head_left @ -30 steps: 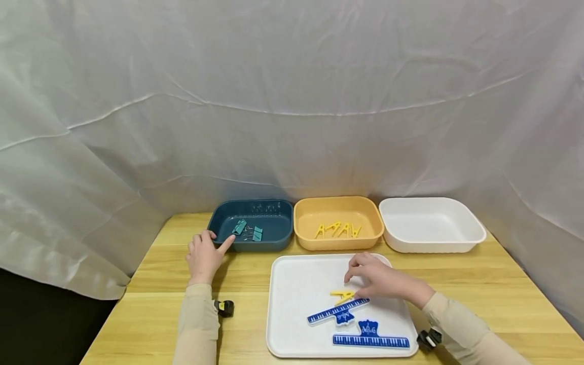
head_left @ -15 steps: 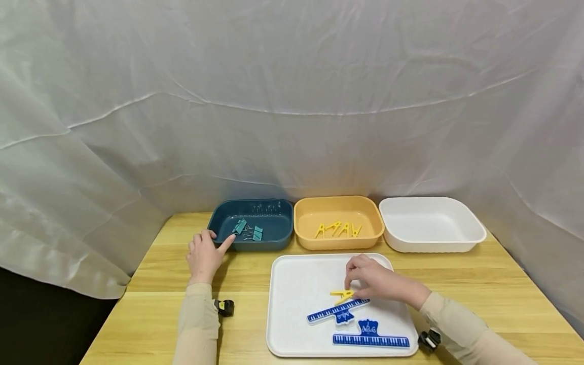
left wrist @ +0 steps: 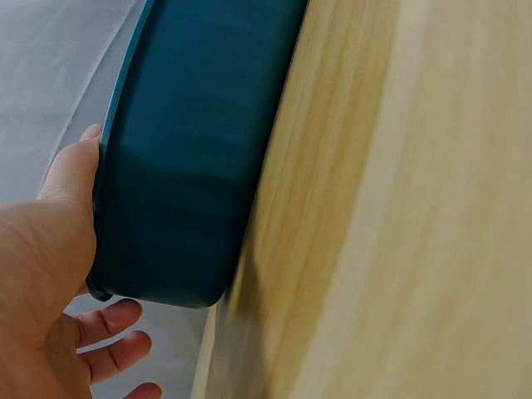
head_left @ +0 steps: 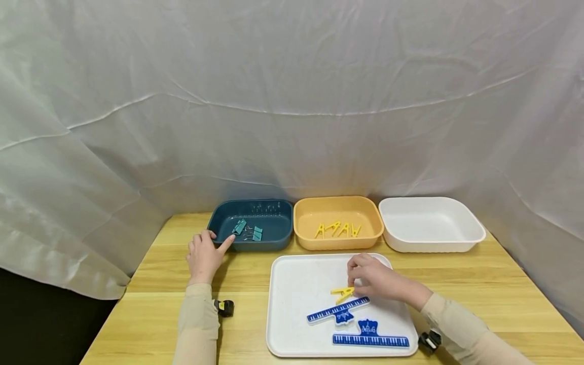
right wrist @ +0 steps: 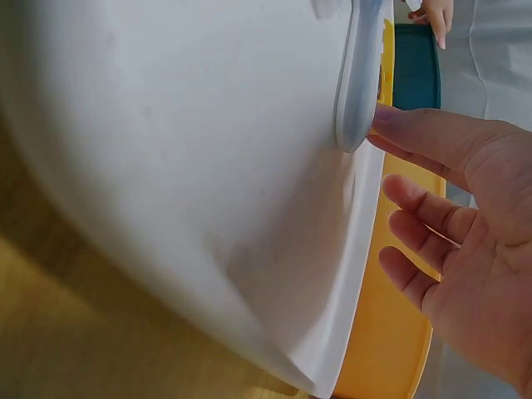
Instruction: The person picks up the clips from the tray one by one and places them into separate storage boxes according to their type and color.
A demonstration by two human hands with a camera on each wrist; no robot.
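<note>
Right hand (head_left: 374, 278): thumb and forefinger nearly together, pinching one end of a yellow clip (head_left: 345, 292); the other fingers are bent and spread apart in the right wrist view.
Yellow clip: at the middle of the tray, its legs pointing left; whether it touches the tray cannot be told.
Left hand (head_left: 204, 256): thumb and forefinger grip the near left corner of the teal box (head_left: 260, 246); the remaining fingers hang loosely bent beside its end.
Tilted blue clip (head_left: 335, 313): just below the yellow one, piano-key pattern, lying aslant.
Level blue clip (head_left: 370, 340): same pattern, nearer the tray's front edge.
White tray (head_left: 296, 284): under the right hand, bearing both blue clips.
Teal box: leftmost of three, teal binder clips (head_left: 257, 233) inside with wire handles; their exact count is hard to make out.
Orange box (head_left: 338, 244): middle, just behind the tray, holding four small yellow pegs (head_left: 344, 229).
White box (head_left: 433, 246): rightmost, beside the orange one.
Table (head_left: 246, 284): wood-grained, below everything.
Pale cloth (head_left: 292, 142): hangs behind the boxes.
</note>
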